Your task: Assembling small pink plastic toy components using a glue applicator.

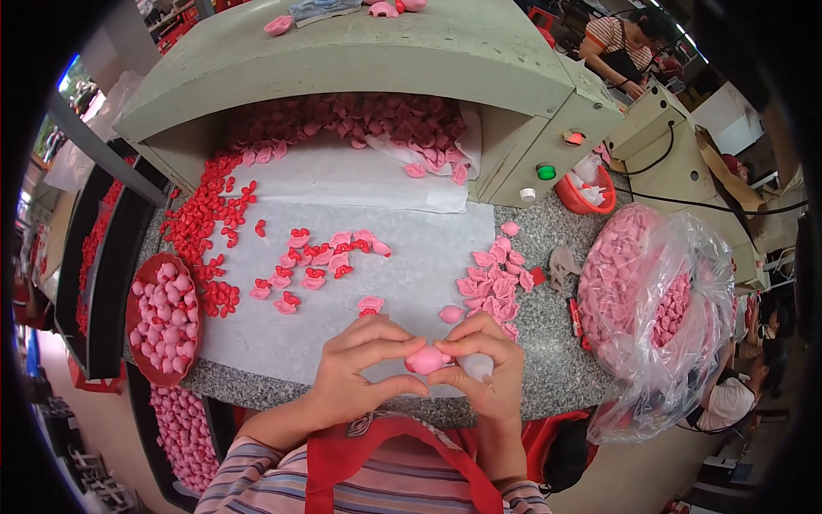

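Observation:
Close to my body, over the front of the white sheet [411,257], both hands pinch a small rounded pink plastic part [425,361]. My left hand [364,361] grips its left side between thumb and fingers. On its other side, my right hand [492,364] presses with thumb and fingertips, and also keeps a small translucent squeeze bottle [476,367] with a thin tip in its palm. A loose pink piece [370,305] with red beneath it lies just beyond my left hand. Another round pink part [450,314] rests beyond my right fingers.
Red parts [201,206] spread along the sheet's left side. A red bowl [137,343] holds round pink parts. Pink shells [492,287] are piled right, near a clear plastic bag [685,317]. A pale green machine [360,73] stands behind. A person [623,47] works at far right.

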`<act>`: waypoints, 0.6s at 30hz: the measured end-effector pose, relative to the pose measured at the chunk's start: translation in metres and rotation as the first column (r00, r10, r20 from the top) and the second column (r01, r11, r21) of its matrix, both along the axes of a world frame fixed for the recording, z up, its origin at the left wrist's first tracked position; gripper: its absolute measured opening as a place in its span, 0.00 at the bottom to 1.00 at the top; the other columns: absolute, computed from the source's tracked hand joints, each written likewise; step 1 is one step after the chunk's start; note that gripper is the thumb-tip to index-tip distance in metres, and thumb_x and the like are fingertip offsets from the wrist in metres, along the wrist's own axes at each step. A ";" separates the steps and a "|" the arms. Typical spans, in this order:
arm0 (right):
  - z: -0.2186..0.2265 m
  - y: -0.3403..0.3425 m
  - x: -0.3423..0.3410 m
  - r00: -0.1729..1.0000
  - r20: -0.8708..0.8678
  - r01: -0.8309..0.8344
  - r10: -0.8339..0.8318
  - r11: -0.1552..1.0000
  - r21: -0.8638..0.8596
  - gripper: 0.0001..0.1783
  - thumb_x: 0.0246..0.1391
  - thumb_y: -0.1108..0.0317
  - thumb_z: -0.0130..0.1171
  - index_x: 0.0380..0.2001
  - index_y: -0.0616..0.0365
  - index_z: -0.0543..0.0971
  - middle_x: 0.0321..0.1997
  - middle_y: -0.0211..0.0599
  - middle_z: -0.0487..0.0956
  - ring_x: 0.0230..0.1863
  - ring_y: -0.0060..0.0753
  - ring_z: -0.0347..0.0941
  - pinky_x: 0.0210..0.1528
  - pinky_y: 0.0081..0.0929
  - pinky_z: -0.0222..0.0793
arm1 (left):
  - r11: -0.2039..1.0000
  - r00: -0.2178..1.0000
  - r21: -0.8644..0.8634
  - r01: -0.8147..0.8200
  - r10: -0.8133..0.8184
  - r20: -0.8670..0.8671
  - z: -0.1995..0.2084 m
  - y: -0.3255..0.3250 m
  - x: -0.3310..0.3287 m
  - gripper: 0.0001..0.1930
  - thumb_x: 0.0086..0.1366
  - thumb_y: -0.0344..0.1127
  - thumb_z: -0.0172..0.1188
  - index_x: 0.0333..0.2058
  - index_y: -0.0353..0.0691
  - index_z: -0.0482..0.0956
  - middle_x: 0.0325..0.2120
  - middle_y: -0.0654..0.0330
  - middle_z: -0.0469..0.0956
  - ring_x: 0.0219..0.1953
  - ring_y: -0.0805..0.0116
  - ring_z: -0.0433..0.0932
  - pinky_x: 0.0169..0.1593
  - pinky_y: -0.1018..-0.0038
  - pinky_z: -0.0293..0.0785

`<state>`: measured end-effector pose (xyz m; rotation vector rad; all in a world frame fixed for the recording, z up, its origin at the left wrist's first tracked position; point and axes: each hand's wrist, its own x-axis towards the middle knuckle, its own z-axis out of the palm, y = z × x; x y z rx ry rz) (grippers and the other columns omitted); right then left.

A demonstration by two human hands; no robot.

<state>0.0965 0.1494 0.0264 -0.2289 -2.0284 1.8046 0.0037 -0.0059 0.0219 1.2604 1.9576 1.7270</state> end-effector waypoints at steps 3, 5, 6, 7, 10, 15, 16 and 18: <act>0.001 0.004 -0.005 0.994 0.055 -0.096 0.095 0.995 0.030 0.17 0.24 0.72 0.71 0.25 0.60 0.80 0.25 0.30 0.71 0.29 0.22 0.67 0.32 0.19 0.62 | 0.988 0.972 -0.153 -0.011 -0.025 -0.232 0.014 0.001 -0.008 0.24 0.35 0.36 0.71 0.35 0.37 0.75 0.25 0.61 0.75 0.32 0.66 0.74 0.39 0.71 0.69; 0.002 0.006 -0.009 0.986 0.103 -0.139 0.134 0.989 0.046 0.17 0.24 0.73 0.71 0.25 0.61 0.80 0.24 0.29 0.71 0.29 0.22 0.66 0.32 0.19 0.62 | 0.977 0.977 -0.212 0.003 -0.048 -0.207 0.012 0.002 -0.011 0.27 0.36 0.36 0.71 0.38 0.38 0.73 0.26 0.60 0.74 0.32 0.66 0.73 0.38 0.70 0.69; 0.003 0.006 -0.011 0.985 0.122 -0.132 0.124 0.989 0.063 0.17 0.24 0.73 0.71 0.25 0.61 0.80 0.24 0.28 0.71 0.28 0.21 0.66 0.31 0.18 0.62 | 0.964 0.981 -0.267 0.018 -0.069 -0.180 0.011 0.003 -0.013 0.29 0.36 0.36 0.71 0.41 0.39 0.72 0.28 0.58 0.74 0.32 0.65 0.73 0.37 0.70 0.69; 0.004 0.006 -0.014 0.984 0.140 -0.125 0.113 0.989 0.080 0.17 0.23 0.74 0.71 0.26 0.60 0.80 0.23 0.27 0.71 0.28 0.21 0.66 0.30 0.18 0.62 | 0.963 0.981 -0.269 0.022 -0.073 -0.182 0.012 0.005 -0.014 0.29 0.36 0.36 0.71 0.41 0.39 0.72 0.28 0.58 0.74 0.32 0.65 0.73 0.37 0.70 0.69; 0.004 0.006 -0.018 0.984 0.146 -0.113 0.106 0.993 0.040 0.18 0.23 0.74 0.71 0.27 0.60 0.80 0.26 0.29 0.70 0.27 0.20 0.66 0.29 0.17 0.62 | 0.968 0.998 -0.250 0.004 0.013 0.066 0.007 0.011 -0.015 0.30 0.38 0.33 0.69 0.43 0.38 0.70 0.29 0.59 0.74 0.33 0.67 0.73 0.39 0.71 0.69; 0.012 -0.014 -0.009 0.997 0.062 0.034 -0.035 0.999 0.018 0.21 0.23 0.75 0.71 0.29 0.58 0.78 0.32 0.32 0.69 0.25 0.20 0.66 0.29 0.16 0.63 | 0.952 0.425 0.305 0.009 -0.280 0.861 -0.024 0.010 -0.009 0.23 0.48 0.25 0.61 0.45 0.38 0.68 0.36 0.60 0.72 0.42 0.70 0.71 0.44 0.71 0.70; 0.011 -0.019 -0.008 0.988 0.031 0.145 -0.154 0.970 0.193 0.21 0.23 0.75 0.71 0.29 0.58 0.77 0.34 0.34 0.68 0.25 0.21 0.66 0.29 0.16 0.63 | 0.953 0.422 0.303 0.006 -0.277 0.863 -0.025 0.011 -0.007 0.23 0.48 0.25 0.61 0.45 0.38 0.68 0.36 0.60 0.72 0.42 0.70 0.71 0.44 0.71 0.70; 0.003 -0.023 -0.009 0.982 0.005 0.185 -0.191 0.957 0.222 0.21 0.23 0.75 0.71 0.28 0.58 0.76 0.33 0.34 0.68 0.26 0.21 0.67 0.28 0.17 0.64 | 0.922 0.198 0.386 -0.038 -0.371 0.907 -0.024 0.016 -0.002 0.20 0.50 0.33 0.63 0.42 0.41 0.69 0.37 0.58 0.71 0.41 0.69 0.70 0.42 0.74 0.68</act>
